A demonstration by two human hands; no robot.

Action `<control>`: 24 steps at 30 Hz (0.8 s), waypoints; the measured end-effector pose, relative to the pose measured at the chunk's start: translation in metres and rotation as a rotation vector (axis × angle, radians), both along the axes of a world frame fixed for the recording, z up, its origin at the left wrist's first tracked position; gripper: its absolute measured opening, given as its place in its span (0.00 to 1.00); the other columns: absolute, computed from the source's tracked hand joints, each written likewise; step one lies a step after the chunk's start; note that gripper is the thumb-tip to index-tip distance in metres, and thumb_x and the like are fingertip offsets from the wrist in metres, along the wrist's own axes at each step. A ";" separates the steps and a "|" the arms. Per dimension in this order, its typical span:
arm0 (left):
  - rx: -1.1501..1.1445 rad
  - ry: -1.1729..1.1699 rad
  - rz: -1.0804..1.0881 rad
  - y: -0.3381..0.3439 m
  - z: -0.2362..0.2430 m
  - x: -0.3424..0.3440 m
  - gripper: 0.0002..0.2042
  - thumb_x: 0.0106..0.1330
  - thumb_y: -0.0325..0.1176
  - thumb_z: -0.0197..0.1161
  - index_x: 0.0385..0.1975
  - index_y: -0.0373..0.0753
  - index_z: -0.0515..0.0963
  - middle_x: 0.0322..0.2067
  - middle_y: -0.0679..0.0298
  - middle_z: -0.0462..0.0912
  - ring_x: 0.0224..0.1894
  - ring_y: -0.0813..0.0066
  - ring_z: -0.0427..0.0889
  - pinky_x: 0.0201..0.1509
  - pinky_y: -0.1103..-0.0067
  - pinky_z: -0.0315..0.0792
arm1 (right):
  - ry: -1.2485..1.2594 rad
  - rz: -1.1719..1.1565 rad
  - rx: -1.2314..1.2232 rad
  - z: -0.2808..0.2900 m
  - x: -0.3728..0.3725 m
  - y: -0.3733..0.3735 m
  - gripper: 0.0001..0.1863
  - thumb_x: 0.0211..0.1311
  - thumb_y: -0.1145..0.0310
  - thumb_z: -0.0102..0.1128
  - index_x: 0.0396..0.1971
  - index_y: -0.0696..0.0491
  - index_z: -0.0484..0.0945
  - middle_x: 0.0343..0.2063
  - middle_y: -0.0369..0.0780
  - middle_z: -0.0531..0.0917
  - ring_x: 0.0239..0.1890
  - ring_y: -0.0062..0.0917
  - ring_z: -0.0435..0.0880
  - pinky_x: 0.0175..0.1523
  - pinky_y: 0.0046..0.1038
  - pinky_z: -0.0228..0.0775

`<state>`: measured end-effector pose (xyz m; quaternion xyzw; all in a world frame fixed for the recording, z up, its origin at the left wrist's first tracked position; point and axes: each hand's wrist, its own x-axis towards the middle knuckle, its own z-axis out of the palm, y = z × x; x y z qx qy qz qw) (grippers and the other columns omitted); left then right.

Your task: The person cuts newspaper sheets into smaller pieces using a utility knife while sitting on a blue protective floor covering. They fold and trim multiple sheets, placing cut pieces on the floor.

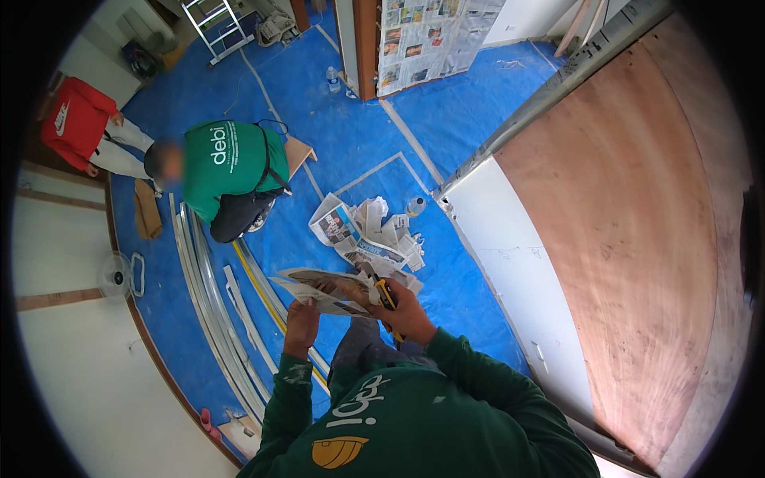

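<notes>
Folded newspaper point(331, 288) is spread out in front of my body, above the blue floor sheet. My left hand point(302, 325) grips its near left edge, fingers closed. On the other side, my right hand point(409, 312) is closed around a yellow-and-black hand tool point(387, 295) with a dark grey head pointing away from me. The exact kind of tool is not clear. The right fingers also lie against the paper's right edge. Beyond my hands, a heap of crumpled newspaper point(368, 231) rests on the floor sheet.
A co-worker in green point(239, 163) crouches at far left; another person in red point(84, 119) is behind. Long metal strips point(209, 291) lie to my left beside a fan point(118, 277). A large wooden panel point(621, 223) rises at right. Water bottles point(415, 206) and a ladder point(217, 30) stand farther off.
</notes>
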<state>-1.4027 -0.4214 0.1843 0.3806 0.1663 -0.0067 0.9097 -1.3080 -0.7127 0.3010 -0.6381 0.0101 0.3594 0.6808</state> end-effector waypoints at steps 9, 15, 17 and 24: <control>0.315 0.238 0.018 -0.008 -0.006 0.024 0.16 0.84 0.34 0.67 0.63 0.33 0.82 0.58 0.59 0.89 0.59 0.69 0.86 0.68 0.66 0.77 | 0.120 -0.042 -0.027 -0.028 0.020 0.022 0.25 0.71 0.70 0.75 0.63 0.58 0.76 0.31 0.36 0.85 0.23 0.16 0.82 0.25 0.25 0.72; 0.175 0.420 0.083 -0.027 -0.036 0.041 0.16 0.84 0.33 0.65 0.65 0.33 0.79 0.58 0.58 0.89 0.60 0.68 0.86 0.65 0.67 0.79 | 0.211 -0.109 -0.153 -0.067 0.048 0.034 0.21 0.72 0.70 0.76 0.58 0.58 0.77 0.29 0.36 0.86 0.22 0.16 0.82 0.24 0.24 0.72; 0.104 0.385 0.116 -0.035 -0.043 0.045 0.18 0.82 0.34 0.68 0.64 0.32 0.81 0.58 0.58 0.89 0.59 0.68 0.87 0.66 0.68 0.78 | 0.215 -0.099 -0.160 -0.078 0.056 0.032 0.19 0.73 0.71 0.75 0.57 0.57 0.77 0.27 0.37 0.85 0.22 0.18 0.82 0.23 0.26 0.72; 0.258 0.383 -0.145 -0.049 -0.056 0.061 0.17 0.85 0.30 0.63 0.67 0.31 0.79 0.61 0.57 0.88 0.61 0.68 0.85 0.68 0.68 0.78 | 0.293 -0.129 -0.233 -0.094 0.073 -0.001 0.19 0.73 0.72 0.74 0.57 0.60 0.77 0.25 0.36 0.83 0.18 0.20 0.81 0.21 0.28 0.72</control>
